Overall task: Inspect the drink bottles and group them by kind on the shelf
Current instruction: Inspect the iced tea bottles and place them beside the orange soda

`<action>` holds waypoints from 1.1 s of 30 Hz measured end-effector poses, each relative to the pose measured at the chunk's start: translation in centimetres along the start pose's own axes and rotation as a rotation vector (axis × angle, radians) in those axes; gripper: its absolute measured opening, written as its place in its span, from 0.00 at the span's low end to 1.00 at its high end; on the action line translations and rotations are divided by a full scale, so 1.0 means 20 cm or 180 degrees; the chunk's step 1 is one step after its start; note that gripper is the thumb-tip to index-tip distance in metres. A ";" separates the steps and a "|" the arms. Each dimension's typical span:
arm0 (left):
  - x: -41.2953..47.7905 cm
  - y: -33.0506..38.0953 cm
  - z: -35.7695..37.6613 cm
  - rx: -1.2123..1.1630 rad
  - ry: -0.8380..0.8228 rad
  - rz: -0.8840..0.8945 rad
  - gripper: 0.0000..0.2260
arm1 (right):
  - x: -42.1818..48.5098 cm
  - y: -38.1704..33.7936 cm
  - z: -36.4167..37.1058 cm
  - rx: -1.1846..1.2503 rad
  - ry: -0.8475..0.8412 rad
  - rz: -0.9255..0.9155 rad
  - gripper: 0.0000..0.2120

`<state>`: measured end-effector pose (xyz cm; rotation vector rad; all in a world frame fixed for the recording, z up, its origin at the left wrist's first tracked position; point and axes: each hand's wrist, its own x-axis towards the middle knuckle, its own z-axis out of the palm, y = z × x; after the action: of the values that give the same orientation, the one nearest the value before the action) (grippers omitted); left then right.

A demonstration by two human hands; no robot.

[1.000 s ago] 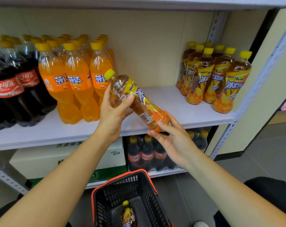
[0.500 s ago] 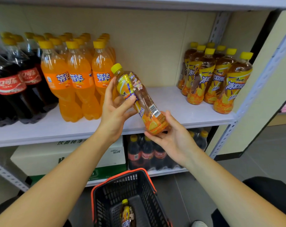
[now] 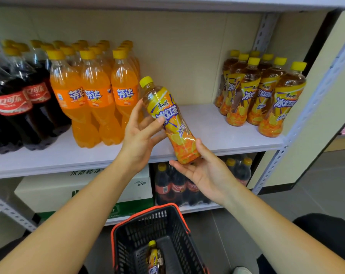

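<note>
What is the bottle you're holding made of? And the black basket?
The held tea bottle looks like clear, glossy plastic: brown drink shows through above its shiny printed wrap. The basket seems stiff black plastic, moulded as a grid, with an orange rim.

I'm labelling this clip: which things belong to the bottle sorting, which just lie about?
Job: held tea bottle, shelved tea bottles, orange soda bottles, cola bottles, shelf, basket, left hand, right hand.
Lying about: white box, wrapped cola pack below.
</note>
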<state>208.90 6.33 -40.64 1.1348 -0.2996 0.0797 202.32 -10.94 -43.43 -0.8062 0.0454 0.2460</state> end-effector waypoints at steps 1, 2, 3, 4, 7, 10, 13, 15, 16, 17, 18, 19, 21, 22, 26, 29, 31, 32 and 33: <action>0.00 0.00 0.00 -0.0009 0.0084 0.0041 0.34 | 0.00 0.00 0.00 -0.0042 -0.0097 -0.0040 0.25; 0.00 0.01 0.01 0.0018 0.0153 0.0095 0.33 | 0.00 -0.01 0.00 -0.0132 -0.0220 -0.0098 0.24; 0.00 0.01 0.01 0.0081 0.0194 0.0156 0.32 | -0.01 -0.01 0.01 -0.0214 -0.0342 -0.0161 0.24; 0.00 0.01 0.02 0.0156 0.0226 0.0200 0.31 | -0.01 -0.01 0.01 -0.0258 -0.0402 -0.0218 0.25; -0.01 0.01 0.03 0.0281 0.0301 0.0217 0.26 | -0.01 0.00 0.02 -0.0224 -0.0117 -0.0308 0.29; 0.01 0.01 0.01 0.0167 0.0150 0.0060 0.19 | -0.02 0.01 0.02 -0.0114 0.0081 -0.0288 0.27; 0.02 0.02 0.00 -0.0001 -0.0083 -0.0113 0.22 | -0.02 0.01 0.01 -0.0041 0.0056 -0.0166 0.24; 0.01 0.02 0.00 0.0012 -0.0134 -0.0107 0.24 | -0.02 0.01 0.00 -0.0064 0.0018 -0.0135 0.22; 0.00 0.01 0.00 0.0017 -0.0097 -0.0103 0.24 | -0.02 0.01 0.00 -0.0063 0.0019 -0.0153 0.21; 0.00 0.01 0.01 0.0018 -0.0031 -0.0093 0.25 | -0.01 0.01 0.00 -0.0056 0.0024 -0.0190 0.20; -0.01 0.01 0.01 0.0025 0.0047 -0.0063 0.26 | -0.01 0.02 0.00 -0.0061 0.0027 -0.0248 0.21; -0.01 0.01 0.02 0.0045 0.0118 -0.0014 0.26 | -0.01 0.02 0.01 -0.0084 0.0033 -0.0316 0.23; -0.02 0.01 0.03 0.0110 0.0175 0.0084 0.26 | -0.01 0.02 0.01 -0.0153 0.0049 -0.0401 0.25; -0.01 0.01 0.03 0.0136 0.0152 0.0103 0.26 | -0.01 0.01 0.01 -0.0171 0.0061 -0.0403 0.24; 0.00 0.04 0.01 0.0132 -0.0152 -0.0026 0.22 | -0.02 0.01 0.00 -0.0294 0.0021 -0.0312 0.22; -0.01 0.04 0.00 0.0120 -0.0313 -0.0088 0.26 | -0.02 0.00 -0.01 -0.0423 -0.0014 -0.0350 0.22; -0.02 0.04 0.00 0.0134 -0.0272 -0.0009 0.26 | -0.01 -0.01 0.00 -0.0408 -0.0069 -0.0447 0.24; -0.02 0.04 0.01 0.0115 -0.0203 0.0044 0.27 | -0.01 -0.01 0.00 -0.0395 -0.0099 -0.0501 0.25; -0.03 0.03 0.02 0.0092 -0.0114 0.0095 0.28 | -0.01 -0.01 0.01 -0.0387 -0.0123 -0.0554 0.27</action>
<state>208.16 6.32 -40.03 1.1616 -0.3484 0.0903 202.10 -10.98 -43.16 -0.9207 -0.0765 0.1002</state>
